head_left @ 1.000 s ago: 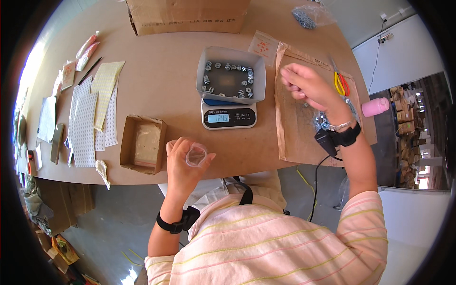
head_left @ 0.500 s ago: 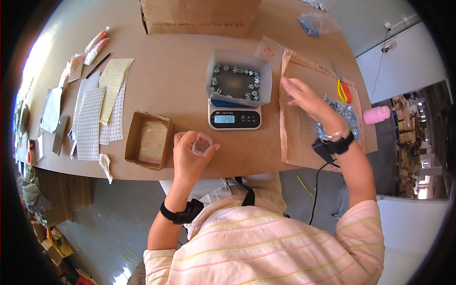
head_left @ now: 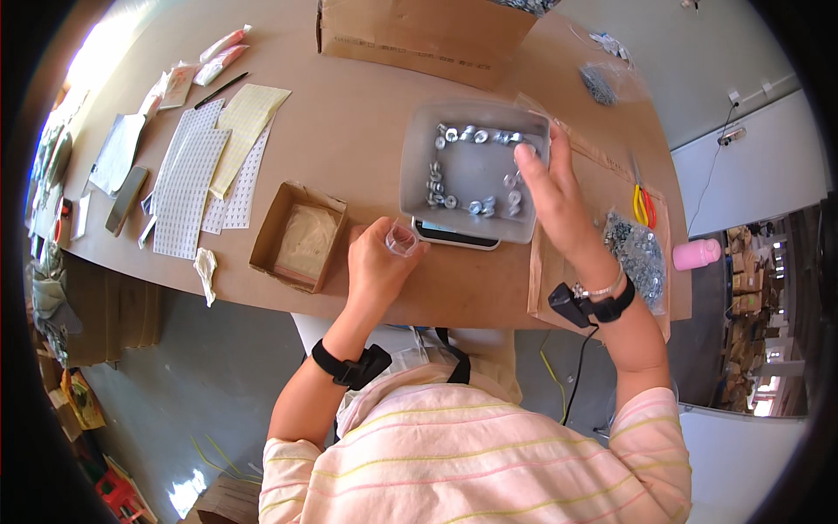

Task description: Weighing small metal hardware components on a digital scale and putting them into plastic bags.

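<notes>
My right hand [head_left: 560,196] grips the right rim of a translucent plastic tub [head_left: 417,157], thumb inside and fingers outside. Small shiny metal fittings [head_left: 436,182], looking like nuts, lie along the tub's walls around a bare middle. The tub is raised above a digital scale [head_left: 458,236] and hides most of it. Just left of the scale, my left hand [head_left: 375,262] is closed around a small clear plastic piece [head_left: 401,239] with a round opening facing up. Whether it is a cup or a bag I cannot tell.
A small cardboard box [head_left: 330,253] stands left of my left hand. Printed sheets [head_left: 188,179] lie farther left. At right are a bag of metal parts [head_left: 642,262], scissors with red and yellow handles [head_left: 644,208] and a pink bottle [head_left: 697,254]. A large carton [head_left: 419,44] stands at the back.
My right hand has come down onto the tub's right rim. The tub has risen off the scale, moved nearer, and now covers the display. My left hand keeps the clear piece.
</notes>
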The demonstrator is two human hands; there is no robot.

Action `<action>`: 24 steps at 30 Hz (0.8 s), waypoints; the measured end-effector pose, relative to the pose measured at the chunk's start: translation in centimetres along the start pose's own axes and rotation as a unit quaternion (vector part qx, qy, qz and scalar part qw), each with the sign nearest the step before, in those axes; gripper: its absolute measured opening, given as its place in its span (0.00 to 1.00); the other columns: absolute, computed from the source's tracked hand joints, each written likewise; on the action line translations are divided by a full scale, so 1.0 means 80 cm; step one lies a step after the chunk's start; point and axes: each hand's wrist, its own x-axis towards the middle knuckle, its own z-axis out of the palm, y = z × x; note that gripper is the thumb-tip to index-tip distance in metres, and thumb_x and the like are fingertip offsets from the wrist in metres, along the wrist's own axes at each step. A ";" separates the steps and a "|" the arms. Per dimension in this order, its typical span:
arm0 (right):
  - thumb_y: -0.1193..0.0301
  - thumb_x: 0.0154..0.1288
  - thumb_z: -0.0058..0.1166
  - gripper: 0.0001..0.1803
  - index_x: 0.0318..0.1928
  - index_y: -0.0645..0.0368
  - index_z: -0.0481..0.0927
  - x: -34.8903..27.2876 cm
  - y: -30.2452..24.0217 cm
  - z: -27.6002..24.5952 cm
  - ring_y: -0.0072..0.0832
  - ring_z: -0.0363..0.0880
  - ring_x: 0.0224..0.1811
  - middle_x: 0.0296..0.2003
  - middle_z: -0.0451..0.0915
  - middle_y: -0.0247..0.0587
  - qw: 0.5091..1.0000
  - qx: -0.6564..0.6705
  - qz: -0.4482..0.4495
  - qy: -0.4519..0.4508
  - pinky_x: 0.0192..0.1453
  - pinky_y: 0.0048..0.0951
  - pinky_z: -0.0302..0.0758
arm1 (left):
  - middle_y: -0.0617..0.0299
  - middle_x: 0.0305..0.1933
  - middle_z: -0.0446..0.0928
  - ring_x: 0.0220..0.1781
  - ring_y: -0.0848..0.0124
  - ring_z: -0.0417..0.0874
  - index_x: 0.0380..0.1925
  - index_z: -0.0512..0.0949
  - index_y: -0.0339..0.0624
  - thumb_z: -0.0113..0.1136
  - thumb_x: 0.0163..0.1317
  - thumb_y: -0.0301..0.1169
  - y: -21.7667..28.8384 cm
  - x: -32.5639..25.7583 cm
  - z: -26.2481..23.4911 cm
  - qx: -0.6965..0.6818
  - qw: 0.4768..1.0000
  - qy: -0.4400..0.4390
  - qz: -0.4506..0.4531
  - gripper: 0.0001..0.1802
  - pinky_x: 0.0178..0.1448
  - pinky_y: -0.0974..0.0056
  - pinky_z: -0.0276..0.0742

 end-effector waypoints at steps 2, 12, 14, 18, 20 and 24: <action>0.50 0.71 0.56 0.37 0.67 0.64 0.62 -0.011 -0.008 0.002 0.37 0.68 0.64 0.60 0.68 0.52 0.988 -0.135 -0.067 -0.030 0.67 0.33 0.65 | 0.57 0.29 0.82 0.33 0.63 0.81 0.30 0.79 0.36 0.75 0.47 0.37 0.008 0.002 0.004 0.004 1.000 0.000 -0.023 0.18 0.41 0.60 0.76; 0.41 0.57 0.65 0.46 0.66 0.59 0.67 -0.035 -0.048 0.024 0.41 0.70 0.49 0.48 0.68 0.48 0.893 -0.333 -0.295 -0.066 0.51 0.38 0.74 | 0.50 0.31 0.83 0.38 0.52 0.84 0.35 0.80 0.37 0.72 0.47 0.35 0.017 0.002 0.009 -0.081 0.994 -0.030 -0.059 0.18 0.45 0.54 0.79; 0.39 0.56 0.65 0.47 0.67 0.58 0.68 -0.040 -0.052 0.027 0.41 0.70 0.47 0.47 0.68 0.48 0.895 -0.333 -0.289 -0.066 0.50 0.37 0.74 | 0.49 0.30 0.83 0.35 0.52 0.85 0.34 0.78 0.37 0.72 0.47 0.34 0.016 0.003 0.010 -0.073 0.996 -0.026 -0.048 0.17 0.43 0.55 0.79; 0.36 0.54 0.64 0.48 0.67 0.54 0.70 -0.049 -0.059 0.027 0.43 0.70 0.44 0.46 0.66 0.51 0.877 -0.364 -0.305 -0.072 0.46 0.38 0.75 | 0.48 0.29 0.82 0.35 0.52 0.85 0.33 0.77 0.36 0.72 0.46 0.33 0.023 0.003 0.011 -0.105 0.991 -0.029 -0.073 0.17 0.43 0.55 0.79; 0.36 0.54 0.64 0.48 0.67 0.54 0.70 -0.051 -0.060 0.027 0.43 0.69 0.43 0.46 0.66 0.51 0.872 -0.364 -0.319 -0.076 0.45 0.38 0.74 | 0.55 0.33 0.85 0.34 0.71 0.85 0.40 0.80 0.33 0.75 0.48 0.34 0.018 0.002 0.015 -0.068 0.996 -0.031 -0.044 0.22 0.42 0.64 0.80; 0.35 0.52 0.65 0.47 0.65 0.52 0.73 -0.060 -0.069 0.028 0.42 0.69 0.43 0.45 0.66 0.50 0.861 -0.372 -0.333 -0.090 0.45 0.36 0.74 | 0.49 0.30 0.83 0.33 0.53 0.85 0.35 0.76 0.34 0.72 0.46 0.30 0.019 -0.001 0.019 -0.146 0.989 -0.014 -0.031 0.18 0.41 0.58 0.79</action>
